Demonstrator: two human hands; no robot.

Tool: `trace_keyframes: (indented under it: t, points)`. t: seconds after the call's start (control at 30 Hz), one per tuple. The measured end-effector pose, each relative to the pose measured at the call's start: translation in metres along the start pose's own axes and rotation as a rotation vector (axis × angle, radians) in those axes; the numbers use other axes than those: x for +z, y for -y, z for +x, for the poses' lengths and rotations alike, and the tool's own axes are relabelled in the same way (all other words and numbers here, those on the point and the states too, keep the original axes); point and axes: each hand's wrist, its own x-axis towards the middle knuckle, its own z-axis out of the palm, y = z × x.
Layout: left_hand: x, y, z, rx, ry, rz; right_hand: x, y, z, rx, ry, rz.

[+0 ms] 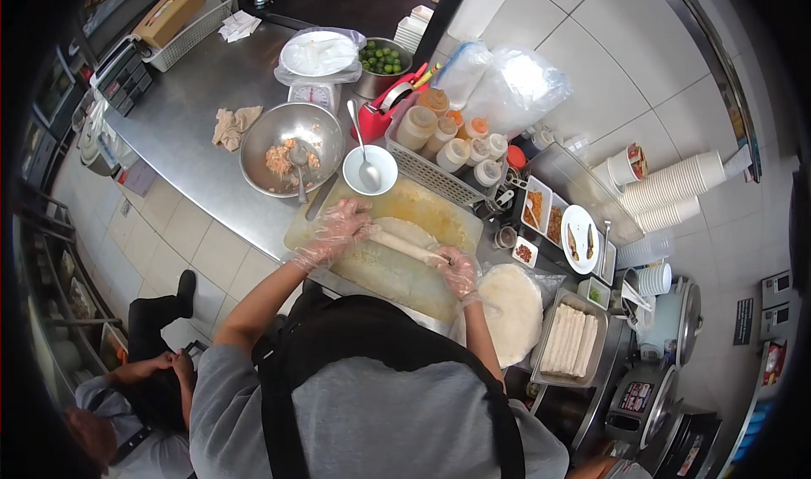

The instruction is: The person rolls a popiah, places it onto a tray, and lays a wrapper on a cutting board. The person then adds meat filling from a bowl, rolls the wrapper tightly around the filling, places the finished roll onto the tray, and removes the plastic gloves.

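Note:
On a stained cutting board, a thin wrapper is partly rolled into a long white roll. My left hand, in a clear plastic glove, has its fingers closed on the roll's left end. The right end is pinched by my right hand, gloved too. Just beyond the board stands a white bowl with a spoon in it. A steel bowl holding orange-pink filling and a spoon is at the upper left. Right of my right hand lies a stack of round wrappers.
A tray of finished rolls is at the right. Behind the board stands a basket of sauce bottles, with containers and a white plate farther right. A scale is behind the steel bowl. Another person sits lower left.

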Motion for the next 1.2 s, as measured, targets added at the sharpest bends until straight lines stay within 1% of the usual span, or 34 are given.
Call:
trace_keyframes:
  t: [0.1,0.2,0.3,0.4,0.5,0.6,0.7,0.8,0.9,1.0,1.1,1.2]
  points:
    - [-0.001,-0.012,0.003,-0.057,-0.029,0.048,-0.009,0.024,0.023,-0.087,0.007,-0.068]
    - [-0.008,-0.019,0.003,-0.092,-0.039,-0.005,0.014,0.036,0.064,-0.309,-0.183,-0.055]
    - [0.001,-0.011,-0.001,-0.064,-0.102,-0.017,0.024,0.104,0.089,-0.519,-0.087,-0.328]
    - [-0.002,-0.013,0.000,-0.067,-0.092,-0.010,0.047,0.107,0.122,-0.694,-0.049,-0.385]
    - [0.003,-0.009,-0.002,-0.061,-0.129,0.007,0.054,0.113,0.135,-0.644,0.104,-0.516]
    - [-0.002,-0.015,-0.002,-0.034,-0.190,0.026,0.052,0.122,0.141,-0.532,0.182,-0.608]
    - [-0.011,-0.022,-0.002,-0.112,-0.079,0.002,0.035,0.147,0.130,-0.385,0.261,-0.408]
    - [-0.001,-0.014,-0.004,-0.077,-0.123,0.016,0.016,0.124,0.112,-0.287,0.408,-0.202]
    - [-0.004,-0.016,-0.002,-0.111,-0.088,-0.006,0.010,0.051,0.091,-0.484,0.492,-0.542]
    - [0.001,-0.012,-0.003,-0.118,-0.093,-0.008,-0.022,0.023,0.054,-0.663,0.530,-0.768]
    - [0.003,-0.010,-0.004,-0.099,-0.110,-0.024,-0.034,0.019,0.055,-0.542,0.721,-0.809]
    - [-0.001,-0.012,-0.002,-0.078,-0.122,-0.016,-0.003,0.045,0.077,-0.650,0.683,-0.715]
